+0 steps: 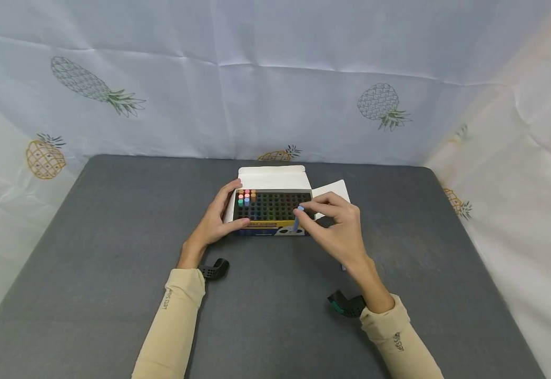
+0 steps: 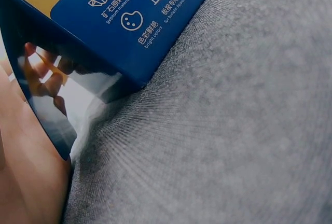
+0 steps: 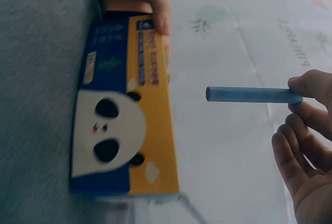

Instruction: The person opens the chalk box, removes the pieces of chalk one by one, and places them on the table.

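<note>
An open chalk box (image 1: pixel 275 225), blue and yellow with a panda face on its front, stands on the table. Inside is a black grid of holes (image 1: pixel 275 205), with several coloured chalk sticks (image 1: pixel 247 196) upright at its back left. My left hand (image 1: pixel 216 216) grips the box's left end, thumb along the front rim and fingers around the far side. Thumb and forefinger of my right hand (image 1: pixel 336 223) pinch one end of a blue chalk stick (image 3: pixel 251 94). In the head view the stick hangs nearly upright before the box's front right; the right wrist view shows its lower end free.
The box's white lid (image 1: pixel 273 178) is folded back, and a white side flap (image 1: pixel 332 190) spreads out at the right. A grey cloth covers the table (image 1: pixel 275 316). Behind hangs a white curtain (image 1: pixel 256 105) printed with pineapples. Each wrist wears a black camera mount (image 1: pixel 346 304).
</note>
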Tool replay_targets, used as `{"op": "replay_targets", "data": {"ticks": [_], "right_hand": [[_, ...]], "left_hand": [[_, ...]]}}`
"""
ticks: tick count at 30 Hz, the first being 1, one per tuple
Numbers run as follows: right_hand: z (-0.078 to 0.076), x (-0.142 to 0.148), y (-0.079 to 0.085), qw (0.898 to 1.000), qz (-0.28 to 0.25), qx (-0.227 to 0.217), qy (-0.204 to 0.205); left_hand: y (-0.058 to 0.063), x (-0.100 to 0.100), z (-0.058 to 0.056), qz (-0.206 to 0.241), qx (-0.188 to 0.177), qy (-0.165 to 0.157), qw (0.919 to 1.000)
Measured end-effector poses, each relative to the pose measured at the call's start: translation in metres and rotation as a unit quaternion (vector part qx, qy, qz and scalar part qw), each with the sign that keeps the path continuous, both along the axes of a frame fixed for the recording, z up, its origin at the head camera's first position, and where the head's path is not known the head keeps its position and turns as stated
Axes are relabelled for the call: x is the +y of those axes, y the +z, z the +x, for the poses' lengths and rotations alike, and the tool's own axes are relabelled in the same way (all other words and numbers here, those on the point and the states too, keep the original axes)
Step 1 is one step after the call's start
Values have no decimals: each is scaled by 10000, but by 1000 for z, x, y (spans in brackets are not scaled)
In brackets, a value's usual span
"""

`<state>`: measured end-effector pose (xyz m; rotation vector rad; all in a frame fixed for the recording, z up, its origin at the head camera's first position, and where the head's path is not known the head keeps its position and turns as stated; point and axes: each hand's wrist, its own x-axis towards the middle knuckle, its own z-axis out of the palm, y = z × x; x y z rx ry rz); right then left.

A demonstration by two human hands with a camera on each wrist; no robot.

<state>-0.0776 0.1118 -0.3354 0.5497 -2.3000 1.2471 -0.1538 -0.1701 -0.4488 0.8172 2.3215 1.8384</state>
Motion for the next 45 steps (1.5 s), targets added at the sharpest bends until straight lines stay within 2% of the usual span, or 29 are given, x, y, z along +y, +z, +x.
{"op": "replay_targets", "data": {"ticks": [15,26,38,45], "right_hand": [[25,49,-25,9982,481,-149,-326],[38,93,-41,9907,1074,-296,-776],[43,109,-48,9742,1751,-1049,-960],[37,113,-62,9758,1525,-1172,-1039]], "left_hand": [[-1,-1,2,24,34,34,10000],[-2,-1,3,114,44,11,9999],[-4,-1,4,59,-45,45,10000],[-4,-1,5,30,-14,22,10000]]}}
